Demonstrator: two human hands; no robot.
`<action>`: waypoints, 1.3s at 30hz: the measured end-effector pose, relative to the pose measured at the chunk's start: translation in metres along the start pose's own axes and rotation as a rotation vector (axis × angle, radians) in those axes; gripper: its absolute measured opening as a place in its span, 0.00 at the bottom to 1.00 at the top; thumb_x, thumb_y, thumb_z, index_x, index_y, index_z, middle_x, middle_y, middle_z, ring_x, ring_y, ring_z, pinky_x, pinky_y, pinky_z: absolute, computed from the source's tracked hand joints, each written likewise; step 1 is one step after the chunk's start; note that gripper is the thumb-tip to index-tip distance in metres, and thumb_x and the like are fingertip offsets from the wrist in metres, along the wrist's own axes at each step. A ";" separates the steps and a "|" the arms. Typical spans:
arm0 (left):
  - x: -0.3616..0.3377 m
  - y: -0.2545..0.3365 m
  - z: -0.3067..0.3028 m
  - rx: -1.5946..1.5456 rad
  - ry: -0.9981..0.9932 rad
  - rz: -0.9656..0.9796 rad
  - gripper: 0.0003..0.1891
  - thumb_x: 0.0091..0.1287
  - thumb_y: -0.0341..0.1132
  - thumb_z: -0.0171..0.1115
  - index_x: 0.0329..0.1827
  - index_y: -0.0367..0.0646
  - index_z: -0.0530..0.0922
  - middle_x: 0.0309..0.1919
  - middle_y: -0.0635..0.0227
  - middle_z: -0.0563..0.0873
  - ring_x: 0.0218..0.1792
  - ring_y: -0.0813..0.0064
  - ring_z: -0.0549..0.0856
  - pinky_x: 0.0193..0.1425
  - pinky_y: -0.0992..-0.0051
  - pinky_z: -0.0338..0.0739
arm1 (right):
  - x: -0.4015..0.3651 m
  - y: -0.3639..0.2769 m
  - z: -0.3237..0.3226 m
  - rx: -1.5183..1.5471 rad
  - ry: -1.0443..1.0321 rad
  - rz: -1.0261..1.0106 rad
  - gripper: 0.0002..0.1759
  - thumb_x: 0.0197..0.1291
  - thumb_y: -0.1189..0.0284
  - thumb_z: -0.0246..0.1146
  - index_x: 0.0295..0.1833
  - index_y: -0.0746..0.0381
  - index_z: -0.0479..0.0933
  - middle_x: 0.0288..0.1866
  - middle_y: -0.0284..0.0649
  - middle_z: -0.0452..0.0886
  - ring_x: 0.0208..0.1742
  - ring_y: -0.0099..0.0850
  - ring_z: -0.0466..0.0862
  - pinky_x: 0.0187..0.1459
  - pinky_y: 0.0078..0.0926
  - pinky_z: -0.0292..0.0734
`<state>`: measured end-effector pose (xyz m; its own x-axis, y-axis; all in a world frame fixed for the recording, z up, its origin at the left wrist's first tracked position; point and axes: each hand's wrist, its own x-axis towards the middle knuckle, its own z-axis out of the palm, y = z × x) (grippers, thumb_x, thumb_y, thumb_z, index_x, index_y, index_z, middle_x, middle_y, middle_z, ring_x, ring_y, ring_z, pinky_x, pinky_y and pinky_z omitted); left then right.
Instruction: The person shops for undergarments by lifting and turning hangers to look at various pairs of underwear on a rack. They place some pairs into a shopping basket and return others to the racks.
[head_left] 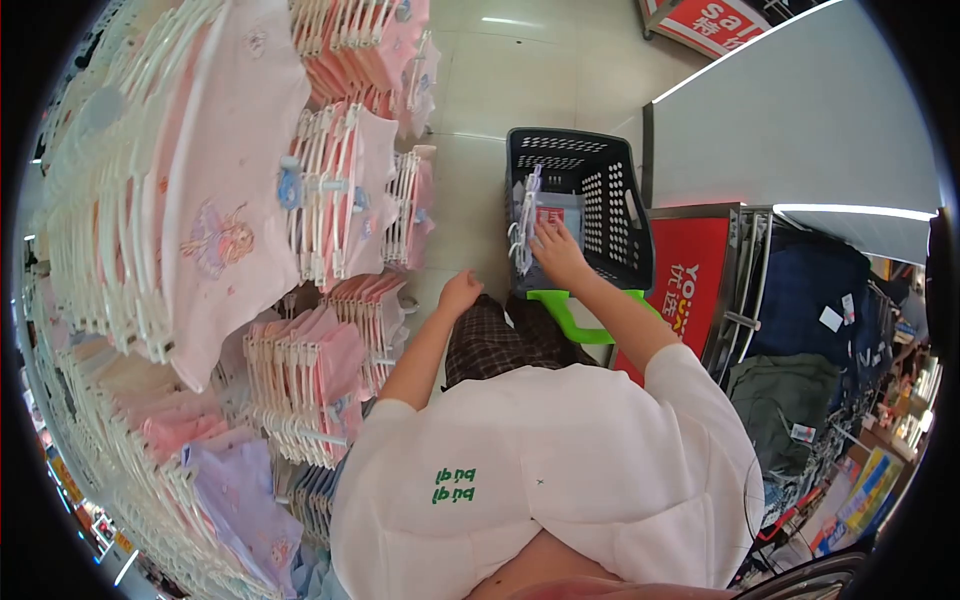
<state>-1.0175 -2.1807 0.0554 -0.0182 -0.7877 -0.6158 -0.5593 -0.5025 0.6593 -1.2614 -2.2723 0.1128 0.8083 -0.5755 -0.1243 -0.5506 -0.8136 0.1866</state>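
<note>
My right hand [558, 252] reaches into a dark grey shopping basket [520, 142] with a green handle [580, 318]. Its fingers are stretched out, with nothing visibly gripped. Beside the fingertips stands a bunch of white and pale lilac hangers [525, 225]. Partly under the hand lies a flat, pale item with a red label [550, 214]. My left hand [460, 291] hangs low at my left side, close to the dark plaid garment [480, 340] on my legs. Its fingers are curled in, and nothing shows in them.
Dense racks of pink children's clothes [235, 190] line the left, reaching close to my left arm. A red sign board [690, 290] and a rack of dark trousers [805, 300] stand at the right. Pale floor tiles [480, 90] run ahead between them.
</note>
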 end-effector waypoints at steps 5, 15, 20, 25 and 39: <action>0.062 0.036 0.030 0.156 0.017 0.175 0.34 0.51 0.38 0.64 0.62 0.35 0.64 0.49 0.47 0.77 0.51 0.51 0.78 0.55 0.61 0.72 | -0.066 -0.016 -0.074 0.774 -0.369 0.379 0.18 0.51 0.59 0.61 0.43 0.60 0.75 0.40 0.46 0.78 0.43 0.45 0.80 0.45 0.43 0.74; 0.115 0.052 0.075 0.129 0.146 0.111 0.12 0.56 0.26 0.54 0.43 0.32 0.68 0.42 0.39 0.78 0.46 0.41 0.77 0.51 0.53 0.72 | -0.121 -0.049 -0.097 0.743 -0.081 0.632 0.15 0.56 0.62 0.55 0.25 0.60 0.77 0.24 0.42 0.79 0.28 0.43 0.80 0.31 0.43 0.74; 0.112 0.056 0.063 0.243 0.109 0.130 0.11 0.59 0.33 0.56 0.40 0.34 0.70 0.40 0.44 0.79 0.44 0.45 0.79 0.48 0.53 0.73 | -0.120 -0.048 -0.098 0.745 -0.116 0.652 0.12 0.54 0.66 0.54 0.27 0.60 0.79 0.25 0.42 0.79 0.27 0.43 0.80 0.29 0.43 0.74; 0.111 0.056 0.063 0.389 0.046 0.180 0.12 0.61 0.38 0.56 0.40 0.39 0.72 0.39 0.50 0.81 0.42 0.49 0.81 0.45 0.55 0.74 | -0.121 -0.049 -0.096 0.709 -0.124 0.646 0.12 0.54 0.65 0.54 0.26 0.59 0.78 0.23 0.42 0.78 0.26 0.43 0.79 0.28 0.43 0.74; 0.122 0.105 0.029 0.277 0.181 0.251 0.16 0.67 0.43 0.46 0.35 0.38 0.75 0.34 0.50 0.81 0.39 0.47 0.80 0.43 0.52 0.72 | -0.126 -0.056 -0.091 0.677 -0.183 0.612 0.16 0.56 0.62 0.52 0.25 0.60 0.78 0.25 0.43 0.80 0.28 0.44 0.81 0.30 0.46 0.74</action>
<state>-1.1023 -2.3199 0.0372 -0.0502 -0.9359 -0.3486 -0.7582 -0.1915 0.6233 -1.3137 -2.1468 0.2073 0.3229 -0.8776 -0.3542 -0.9210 -0.2053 -0.3311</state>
